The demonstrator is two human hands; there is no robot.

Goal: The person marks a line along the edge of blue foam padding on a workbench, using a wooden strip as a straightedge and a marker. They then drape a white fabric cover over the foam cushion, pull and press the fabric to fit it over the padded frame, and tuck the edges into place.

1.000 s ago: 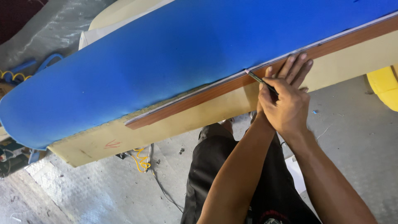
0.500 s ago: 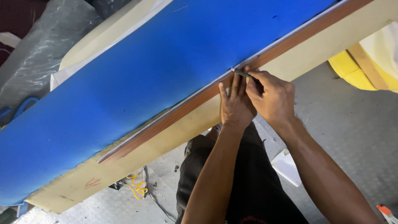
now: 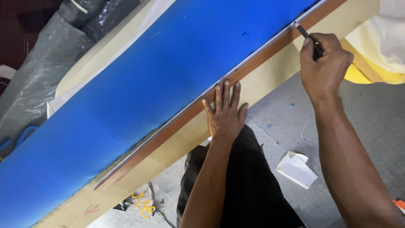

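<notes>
The hands have parted since earlier: the right hand point(image 3: 325, 67), clamped on a dark pen point(image 3: 310, 39), sits upper right at the blue sheet's point(image 3: 160, 76) edge, while the left hand point(image 3: 225, 114) presses flat, fingers together, mid-frame on the wooden strip point(image 3: 177, 122).

No packages, labels, signs or screens show in this view. The nearest thing to one is a small red handwritten mark point(image 3: 91, 209) on the bare beige board point(image 3: 270, 82), near its lower left end, just below the blue sheet point(image 3: 139, 93); it is too small to make out.
</notes>
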